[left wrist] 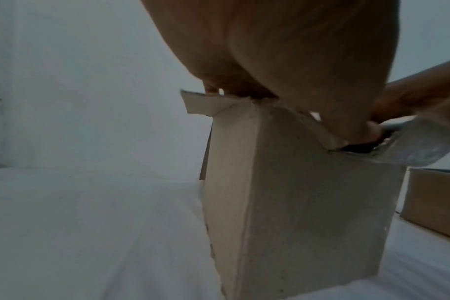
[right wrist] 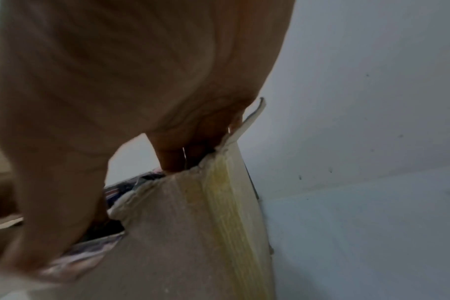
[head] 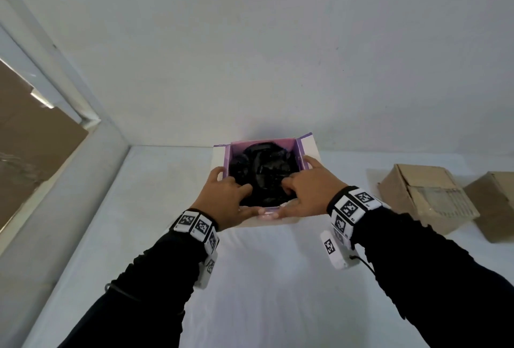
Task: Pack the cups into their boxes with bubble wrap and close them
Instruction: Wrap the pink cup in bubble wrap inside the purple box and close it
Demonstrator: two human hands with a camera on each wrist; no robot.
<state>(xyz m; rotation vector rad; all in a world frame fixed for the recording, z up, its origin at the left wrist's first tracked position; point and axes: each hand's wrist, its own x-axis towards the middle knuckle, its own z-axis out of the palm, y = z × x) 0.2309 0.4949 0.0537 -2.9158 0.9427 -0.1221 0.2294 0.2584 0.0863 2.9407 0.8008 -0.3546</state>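
Pressing down on the dark wrapped bundle (head: 264,172), presumably a cup under its bubble wrap, we keep it directly beneath our fingertips, seated inside the open box (head: 311,147) with the purple lining; it fills the cavity almost wall to wall, so we cannot tell which way its long axis runs. Our left hand (head: 230,197) sits at the box's left wall, fingers curled down onto the bundle, thumb stretched along the near rim; our right hand (head: 308,191) mirrors it from the right wall, fingers bent onto the wrap, thumb meeting the left thumb at the near edge; neither hand is nearer, both lie equally upon it. In the left wrist view the box (left wrist: 295,213) stands upright below our palm, a small flap (left wrist: 200,103) splayed outward just beyond the fingertips; the right wrist view shows another flap (right wrist: 249,119) rising beside our fingers. We judge the flaps must fold inward over the bundle next; they lie outward of our fingers. Well off to the right of our right hand rest two brown cartons (head: 428,197).
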